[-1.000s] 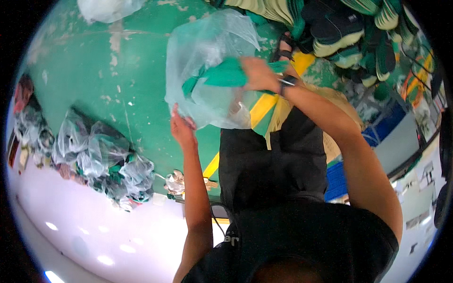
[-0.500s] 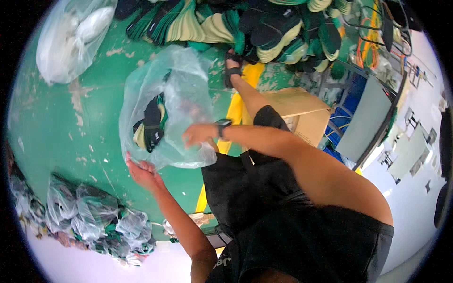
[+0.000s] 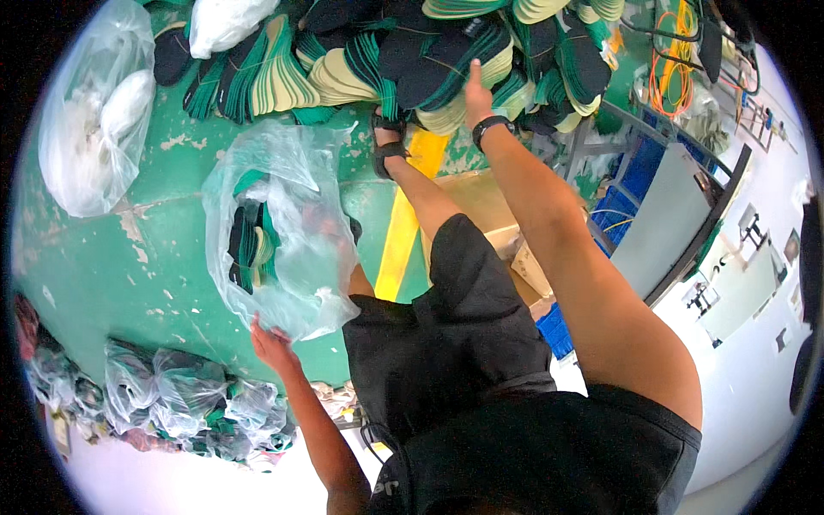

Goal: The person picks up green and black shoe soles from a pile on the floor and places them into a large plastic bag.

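My left hand (image 3: 273,345) is closed on the lower rim of a large clear plastic bag (image 3: 305,292). Through the film a bundle of black, green and cream insoles (image 3: 250,249) shows inside the bag. My right arm reaches far forward, and my right hand (image 3: 478,96) is on the edge of a tied bundle of insoles (image 3: 442,56), black on top with green and cream layers. One digit lies over the top; the other fingers are mostly hidden, apparently gripping the side. The bundle rests among the pile at the far side.
More insole bundles (image 3: 276,73) fan out along the far floor. A filled clear bag (image 3: 90,129) lies far left, several bagged heaps (image 3: 167,382) near left. An open cardboard box (image 3: 528,266) and a grey metal frame (image 3: 631,129) stand right. Yellow tape (image 3: 402,232) crosses the green floor.
My right hand has left the plastic bag and moved forward to the insole bundle at the far side. My left hand still holds the bag's rim, slightly lower in view.
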The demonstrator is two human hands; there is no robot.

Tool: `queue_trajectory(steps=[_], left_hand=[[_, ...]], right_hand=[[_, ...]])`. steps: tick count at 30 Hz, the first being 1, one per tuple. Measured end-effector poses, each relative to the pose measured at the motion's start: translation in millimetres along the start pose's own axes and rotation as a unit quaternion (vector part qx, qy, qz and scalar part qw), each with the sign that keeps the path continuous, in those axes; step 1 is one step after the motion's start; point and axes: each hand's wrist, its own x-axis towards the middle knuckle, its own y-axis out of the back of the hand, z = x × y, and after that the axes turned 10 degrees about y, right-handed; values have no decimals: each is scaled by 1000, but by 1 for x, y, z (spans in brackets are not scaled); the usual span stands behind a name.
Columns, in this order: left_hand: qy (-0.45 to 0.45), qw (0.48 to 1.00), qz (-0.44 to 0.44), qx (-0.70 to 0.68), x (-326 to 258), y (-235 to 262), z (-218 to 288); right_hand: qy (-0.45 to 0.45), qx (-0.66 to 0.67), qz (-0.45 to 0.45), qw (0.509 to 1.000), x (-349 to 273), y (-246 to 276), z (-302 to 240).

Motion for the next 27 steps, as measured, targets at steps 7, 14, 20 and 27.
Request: queue_trajectory(steps=[7,14,20,27], left_hand=[[-13,998,-20,55,1,-11,-3],[23,998,7,-60,16,18,-7],[-18,994,-59,-95,18,31,-11],[-59,989,-120,-66,15,49,-11]], right_hand=[[136,-29,106,985,-27,-27,-51],[377,-361,-4,853,-3,-29,-28],[196,198,-193,941,-231,-92,14],[5,127,-342,931,-371,-229,208]])
